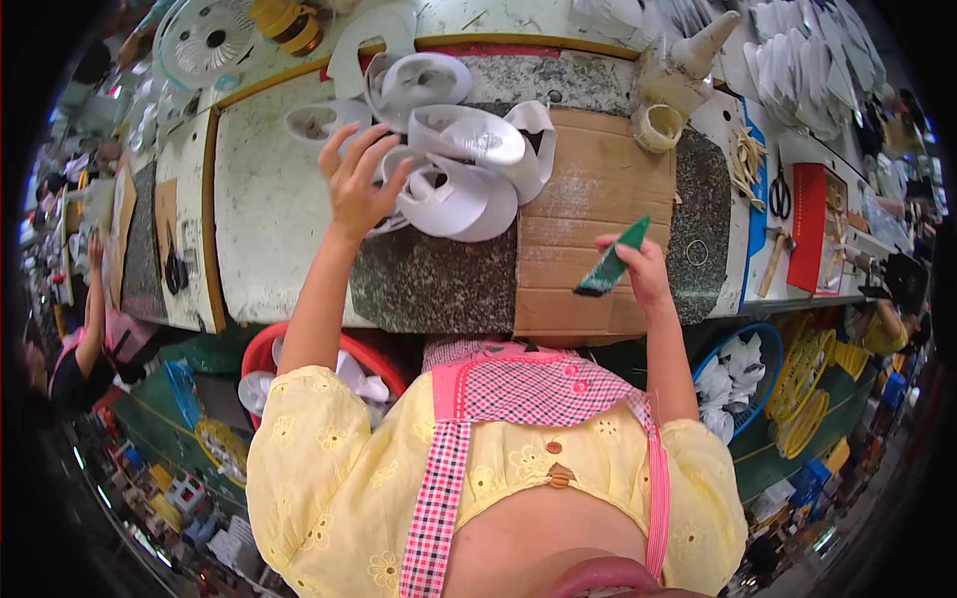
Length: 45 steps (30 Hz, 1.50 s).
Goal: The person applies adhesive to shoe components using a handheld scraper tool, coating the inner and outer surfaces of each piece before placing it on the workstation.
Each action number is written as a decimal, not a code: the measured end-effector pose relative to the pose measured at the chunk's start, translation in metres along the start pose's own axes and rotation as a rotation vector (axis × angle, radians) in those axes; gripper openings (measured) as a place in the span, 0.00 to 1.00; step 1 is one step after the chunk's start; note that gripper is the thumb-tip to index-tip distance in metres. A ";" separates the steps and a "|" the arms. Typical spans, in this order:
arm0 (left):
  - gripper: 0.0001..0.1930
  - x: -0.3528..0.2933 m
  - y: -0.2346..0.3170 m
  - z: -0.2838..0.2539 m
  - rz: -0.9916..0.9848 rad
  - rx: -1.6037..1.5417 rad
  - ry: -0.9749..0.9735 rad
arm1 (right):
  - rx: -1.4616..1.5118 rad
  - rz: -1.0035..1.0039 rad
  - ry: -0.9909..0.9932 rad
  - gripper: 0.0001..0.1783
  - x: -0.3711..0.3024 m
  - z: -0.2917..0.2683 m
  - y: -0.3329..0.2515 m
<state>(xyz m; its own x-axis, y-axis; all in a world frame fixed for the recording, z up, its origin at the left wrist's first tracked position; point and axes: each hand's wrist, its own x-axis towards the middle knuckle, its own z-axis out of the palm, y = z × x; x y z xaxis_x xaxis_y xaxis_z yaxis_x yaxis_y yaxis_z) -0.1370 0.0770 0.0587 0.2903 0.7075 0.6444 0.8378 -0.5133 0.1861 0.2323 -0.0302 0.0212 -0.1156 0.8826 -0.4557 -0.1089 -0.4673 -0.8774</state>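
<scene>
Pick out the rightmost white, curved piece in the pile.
The white, curved piece reaching farthest over the brown cardboard sheet; the others sit nearer the left hand.

Left head-worn fisheye: looks steeply down at close range from the wearer's side, across the near edge of the table (274,199); that edge runs just below mid-frame, the far edge toward the top, wearer's torso (538,464) filling the lower centre
</scene>
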 end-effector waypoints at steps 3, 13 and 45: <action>0.17 0.020 0.048 0.021 0.055 -0.177 -0.199 | -0.001 -0.062 -0.108 0.13 0.024 -0.002 -0.002; 0.22 0.094 0.108 0.134 -0.195 0.124 -0.978 | -0.004 -0.123 -0.237 0.12 0.003 -0.054 -0.002; 0.26 -0.071 0.146 0.009 -0.369 -0.102 -0.516 | 0.655 -0.087 -0.433 0.09 0.004 -0.103 -0.016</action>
<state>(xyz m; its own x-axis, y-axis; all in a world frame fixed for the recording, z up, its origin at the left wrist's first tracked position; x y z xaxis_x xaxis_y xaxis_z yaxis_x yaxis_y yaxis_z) -0.0311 -0.0439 0.0329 0.1972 0.9763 0.0896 0.8843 -0.2166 0.4136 0.3349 -0.0141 0.0182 -0.4389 0.8818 -0.1723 -0.6792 -0.4512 -0.5789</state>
